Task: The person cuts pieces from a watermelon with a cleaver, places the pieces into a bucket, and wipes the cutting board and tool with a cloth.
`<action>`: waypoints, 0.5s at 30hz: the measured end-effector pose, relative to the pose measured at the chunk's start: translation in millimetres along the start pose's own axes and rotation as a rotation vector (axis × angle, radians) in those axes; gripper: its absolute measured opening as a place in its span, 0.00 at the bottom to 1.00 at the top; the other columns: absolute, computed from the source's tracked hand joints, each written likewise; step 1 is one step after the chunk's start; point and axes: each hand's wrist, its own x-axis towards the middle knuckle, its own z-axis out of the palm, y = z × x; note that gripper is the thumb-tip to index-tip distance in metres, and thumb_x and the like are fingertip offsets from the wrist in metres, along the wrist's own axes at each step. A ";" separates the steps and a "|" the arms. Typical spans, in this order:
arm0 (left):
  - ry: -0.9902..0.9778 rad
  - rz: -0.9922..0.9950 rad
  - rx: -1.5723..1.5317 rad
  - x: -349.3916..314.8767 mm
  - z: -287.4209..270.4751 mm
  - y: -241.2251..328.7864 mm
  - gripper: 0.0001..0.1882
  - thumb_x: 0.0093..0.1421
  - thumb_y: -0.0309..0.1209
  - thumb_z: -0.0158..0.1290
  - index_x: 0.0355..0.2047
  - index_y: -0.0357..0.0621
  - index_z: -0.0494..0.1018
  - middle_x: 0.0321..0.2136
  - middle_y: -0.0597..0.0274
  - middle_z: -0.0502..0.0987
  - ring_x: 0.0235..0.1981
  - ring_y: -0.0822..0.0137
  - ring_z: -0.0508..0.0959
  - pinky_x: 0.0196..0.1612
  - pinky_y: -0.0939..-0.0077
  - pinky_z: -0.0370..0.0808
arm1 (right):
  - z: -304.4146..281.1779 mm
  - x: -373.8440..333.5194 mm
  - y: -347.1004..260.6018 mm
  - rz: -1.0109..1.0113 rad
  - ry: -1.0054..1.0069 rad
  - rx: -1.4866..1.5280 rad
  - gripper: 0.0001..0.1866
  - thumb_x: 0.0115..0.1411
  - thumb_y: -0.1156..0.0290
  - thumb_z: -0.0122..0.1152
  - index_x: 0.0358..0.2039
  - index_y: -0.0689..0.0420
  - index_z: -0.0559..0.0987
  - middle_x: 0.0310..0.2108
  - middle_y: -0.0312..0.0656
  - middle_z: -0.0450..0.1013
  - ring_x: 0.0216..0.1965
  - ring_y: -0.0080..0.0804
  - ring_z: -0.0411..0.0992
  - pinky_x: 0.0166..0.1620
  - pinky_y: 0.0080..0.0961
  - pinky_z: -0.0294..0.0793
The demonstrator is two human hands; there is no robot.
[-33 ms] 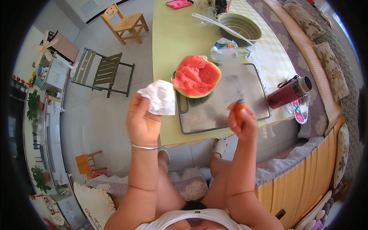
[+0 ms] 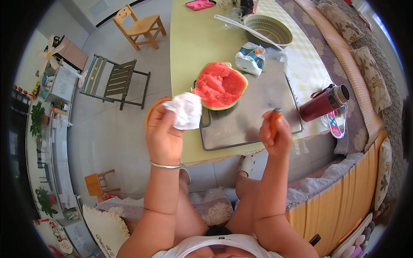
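My left hand (image 2: 164, 135), with a bracelet at its wrist, pinches a crumpled white tissue (image 2: 186, 112) bearing faint pinkish marks. This tissue is just left of a cut watermelon (image 2: 220, 86), whose red flesh faces up with a chunk scooped from it. The melon overlaps the left part of a grey cutting board (image 2: 241, 124). Above the board's right half, my right hand (image 2: 277, 134) is closed round the orange handle of a knife (image 2: 274, 122). Its blade points away from me and is smeared almost out of sight.
Behind the board lie a white-and-teal tissue pack (image 2: 251, 58) and a green colander (image 2: 269, 31) with a long white-handled utensil across it. A dark red thermos (image 2: 323, 103) leans at the right. A folding chair (image 2: 121, 79) stands left of the table (image 2: 189, 51).
My left hand has shifted slightly right with the tissue. The right hand has moved slightly right and up with the knife, and the tissue pack shows more fully.
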 end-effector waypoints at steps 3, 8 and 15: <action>-0.033 0.103 0.574 -10.4 18.9 -29.4 0.07 0.61 0.23 0.52 0.39 0.36 0.74 0.35 0.60 0.79 0.35 0.73 0.77 0.43 0.78 0.74 | -7.8 3.2 -0.8 -0.149 0.188 0.088 0.15 0.65 0.65 0.49 0.43 0.65 0.73 0.19 0.39 0.66 0.12 0.19 0.56 0.16 0.18 0.54; -0.545 0.533 1.655 -21.3 15.2 -83.5 0.17 0.55 0.27 0.58 0.45 0.35 0.75 0.44 0.45 0.78 0.49 0.48 0.76 0.52 0.63 0.74 | -12.3 6.0 -1.0 -0.187 0.283 0.070 0.12 0.64 0.69 0.50 0.43 0.63 0.73 0.19 0.39 0.66 0.13 0.21 0.57 0.17 0.18 0.55; -0.779 0.187 1.905 -43.9 23.1 -110.3 0.44 0.60 0.53 0.53 0.64 0.31 0.54 0.66 0.33 0.48 0.68 0.35 0.49 0.66 0.43 0.49 | -19.7 6.9 -2.5 -0.203 0.303 0.062 0.10 0.64 0.70 0.52 0.41 0.62 0.74 0.18 0.38 0.67 0.13 0.19 0.57 0.16 0.16 0.54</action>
